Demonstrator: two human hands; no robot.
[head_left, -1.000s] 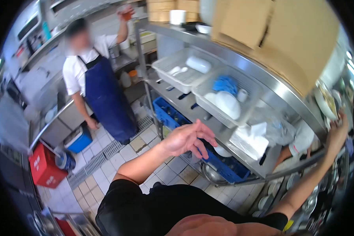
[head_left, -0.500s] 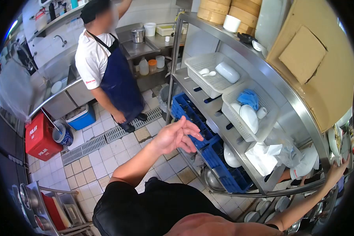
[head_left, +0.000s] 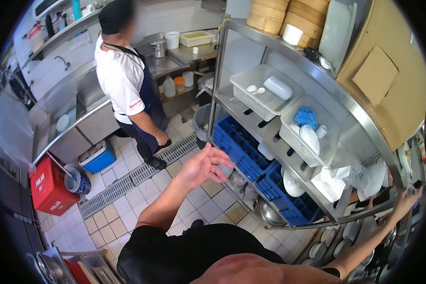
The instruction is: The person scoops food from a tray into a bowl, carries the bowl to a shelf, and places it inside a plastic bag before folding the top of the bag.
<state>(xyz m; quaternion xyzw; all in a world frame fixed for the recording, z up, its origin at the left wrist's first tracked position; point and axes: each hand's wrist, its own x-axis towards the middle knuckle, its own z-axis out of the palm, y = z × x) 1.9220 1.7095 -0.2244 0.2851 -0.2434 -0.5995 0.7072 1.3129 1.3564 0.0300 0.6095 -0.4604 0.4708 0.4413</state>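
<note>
My left hand (head_left: 205, 165) is raised in mid-air in front of the steel shelf unit, palm turned up. Its fingers are apart and slightly bent, and nothing lies in them. The blue crates (head_left: 244, 146) on the lower shelf are nearest to it. Out at the far right edge, my right hand (head_left: 406, 201) reaches beyond the shelf unit's end. Its fingers look closed around a small dark and greyish thing (head_left: 415, 185), too small and distorted to name. White baskets (head_left: 265, 111) with spoons, bowls and a blue cloth-like bundle sit on the middle shelf.
A person (head_left: 128, 80) in a dark apron stands by the sinks (head_left: 92, 94). A red cooler (head_left: 52, 189), blue cooler (head_left: 98, 156) and bucket (head_left: 78, 180) stand on the tiled floor. Bamboo steamers (head_left: 267, 14) and cardboard (head_left: 388, 57) are on the top shelf. Plates (head_left: 317, 250) stack below.
My view has shifted a little. The fingers of my right hand, stretched out before, now look closed around something. The other person has turned and leans differently. My left hand stays raised and open.
</note>
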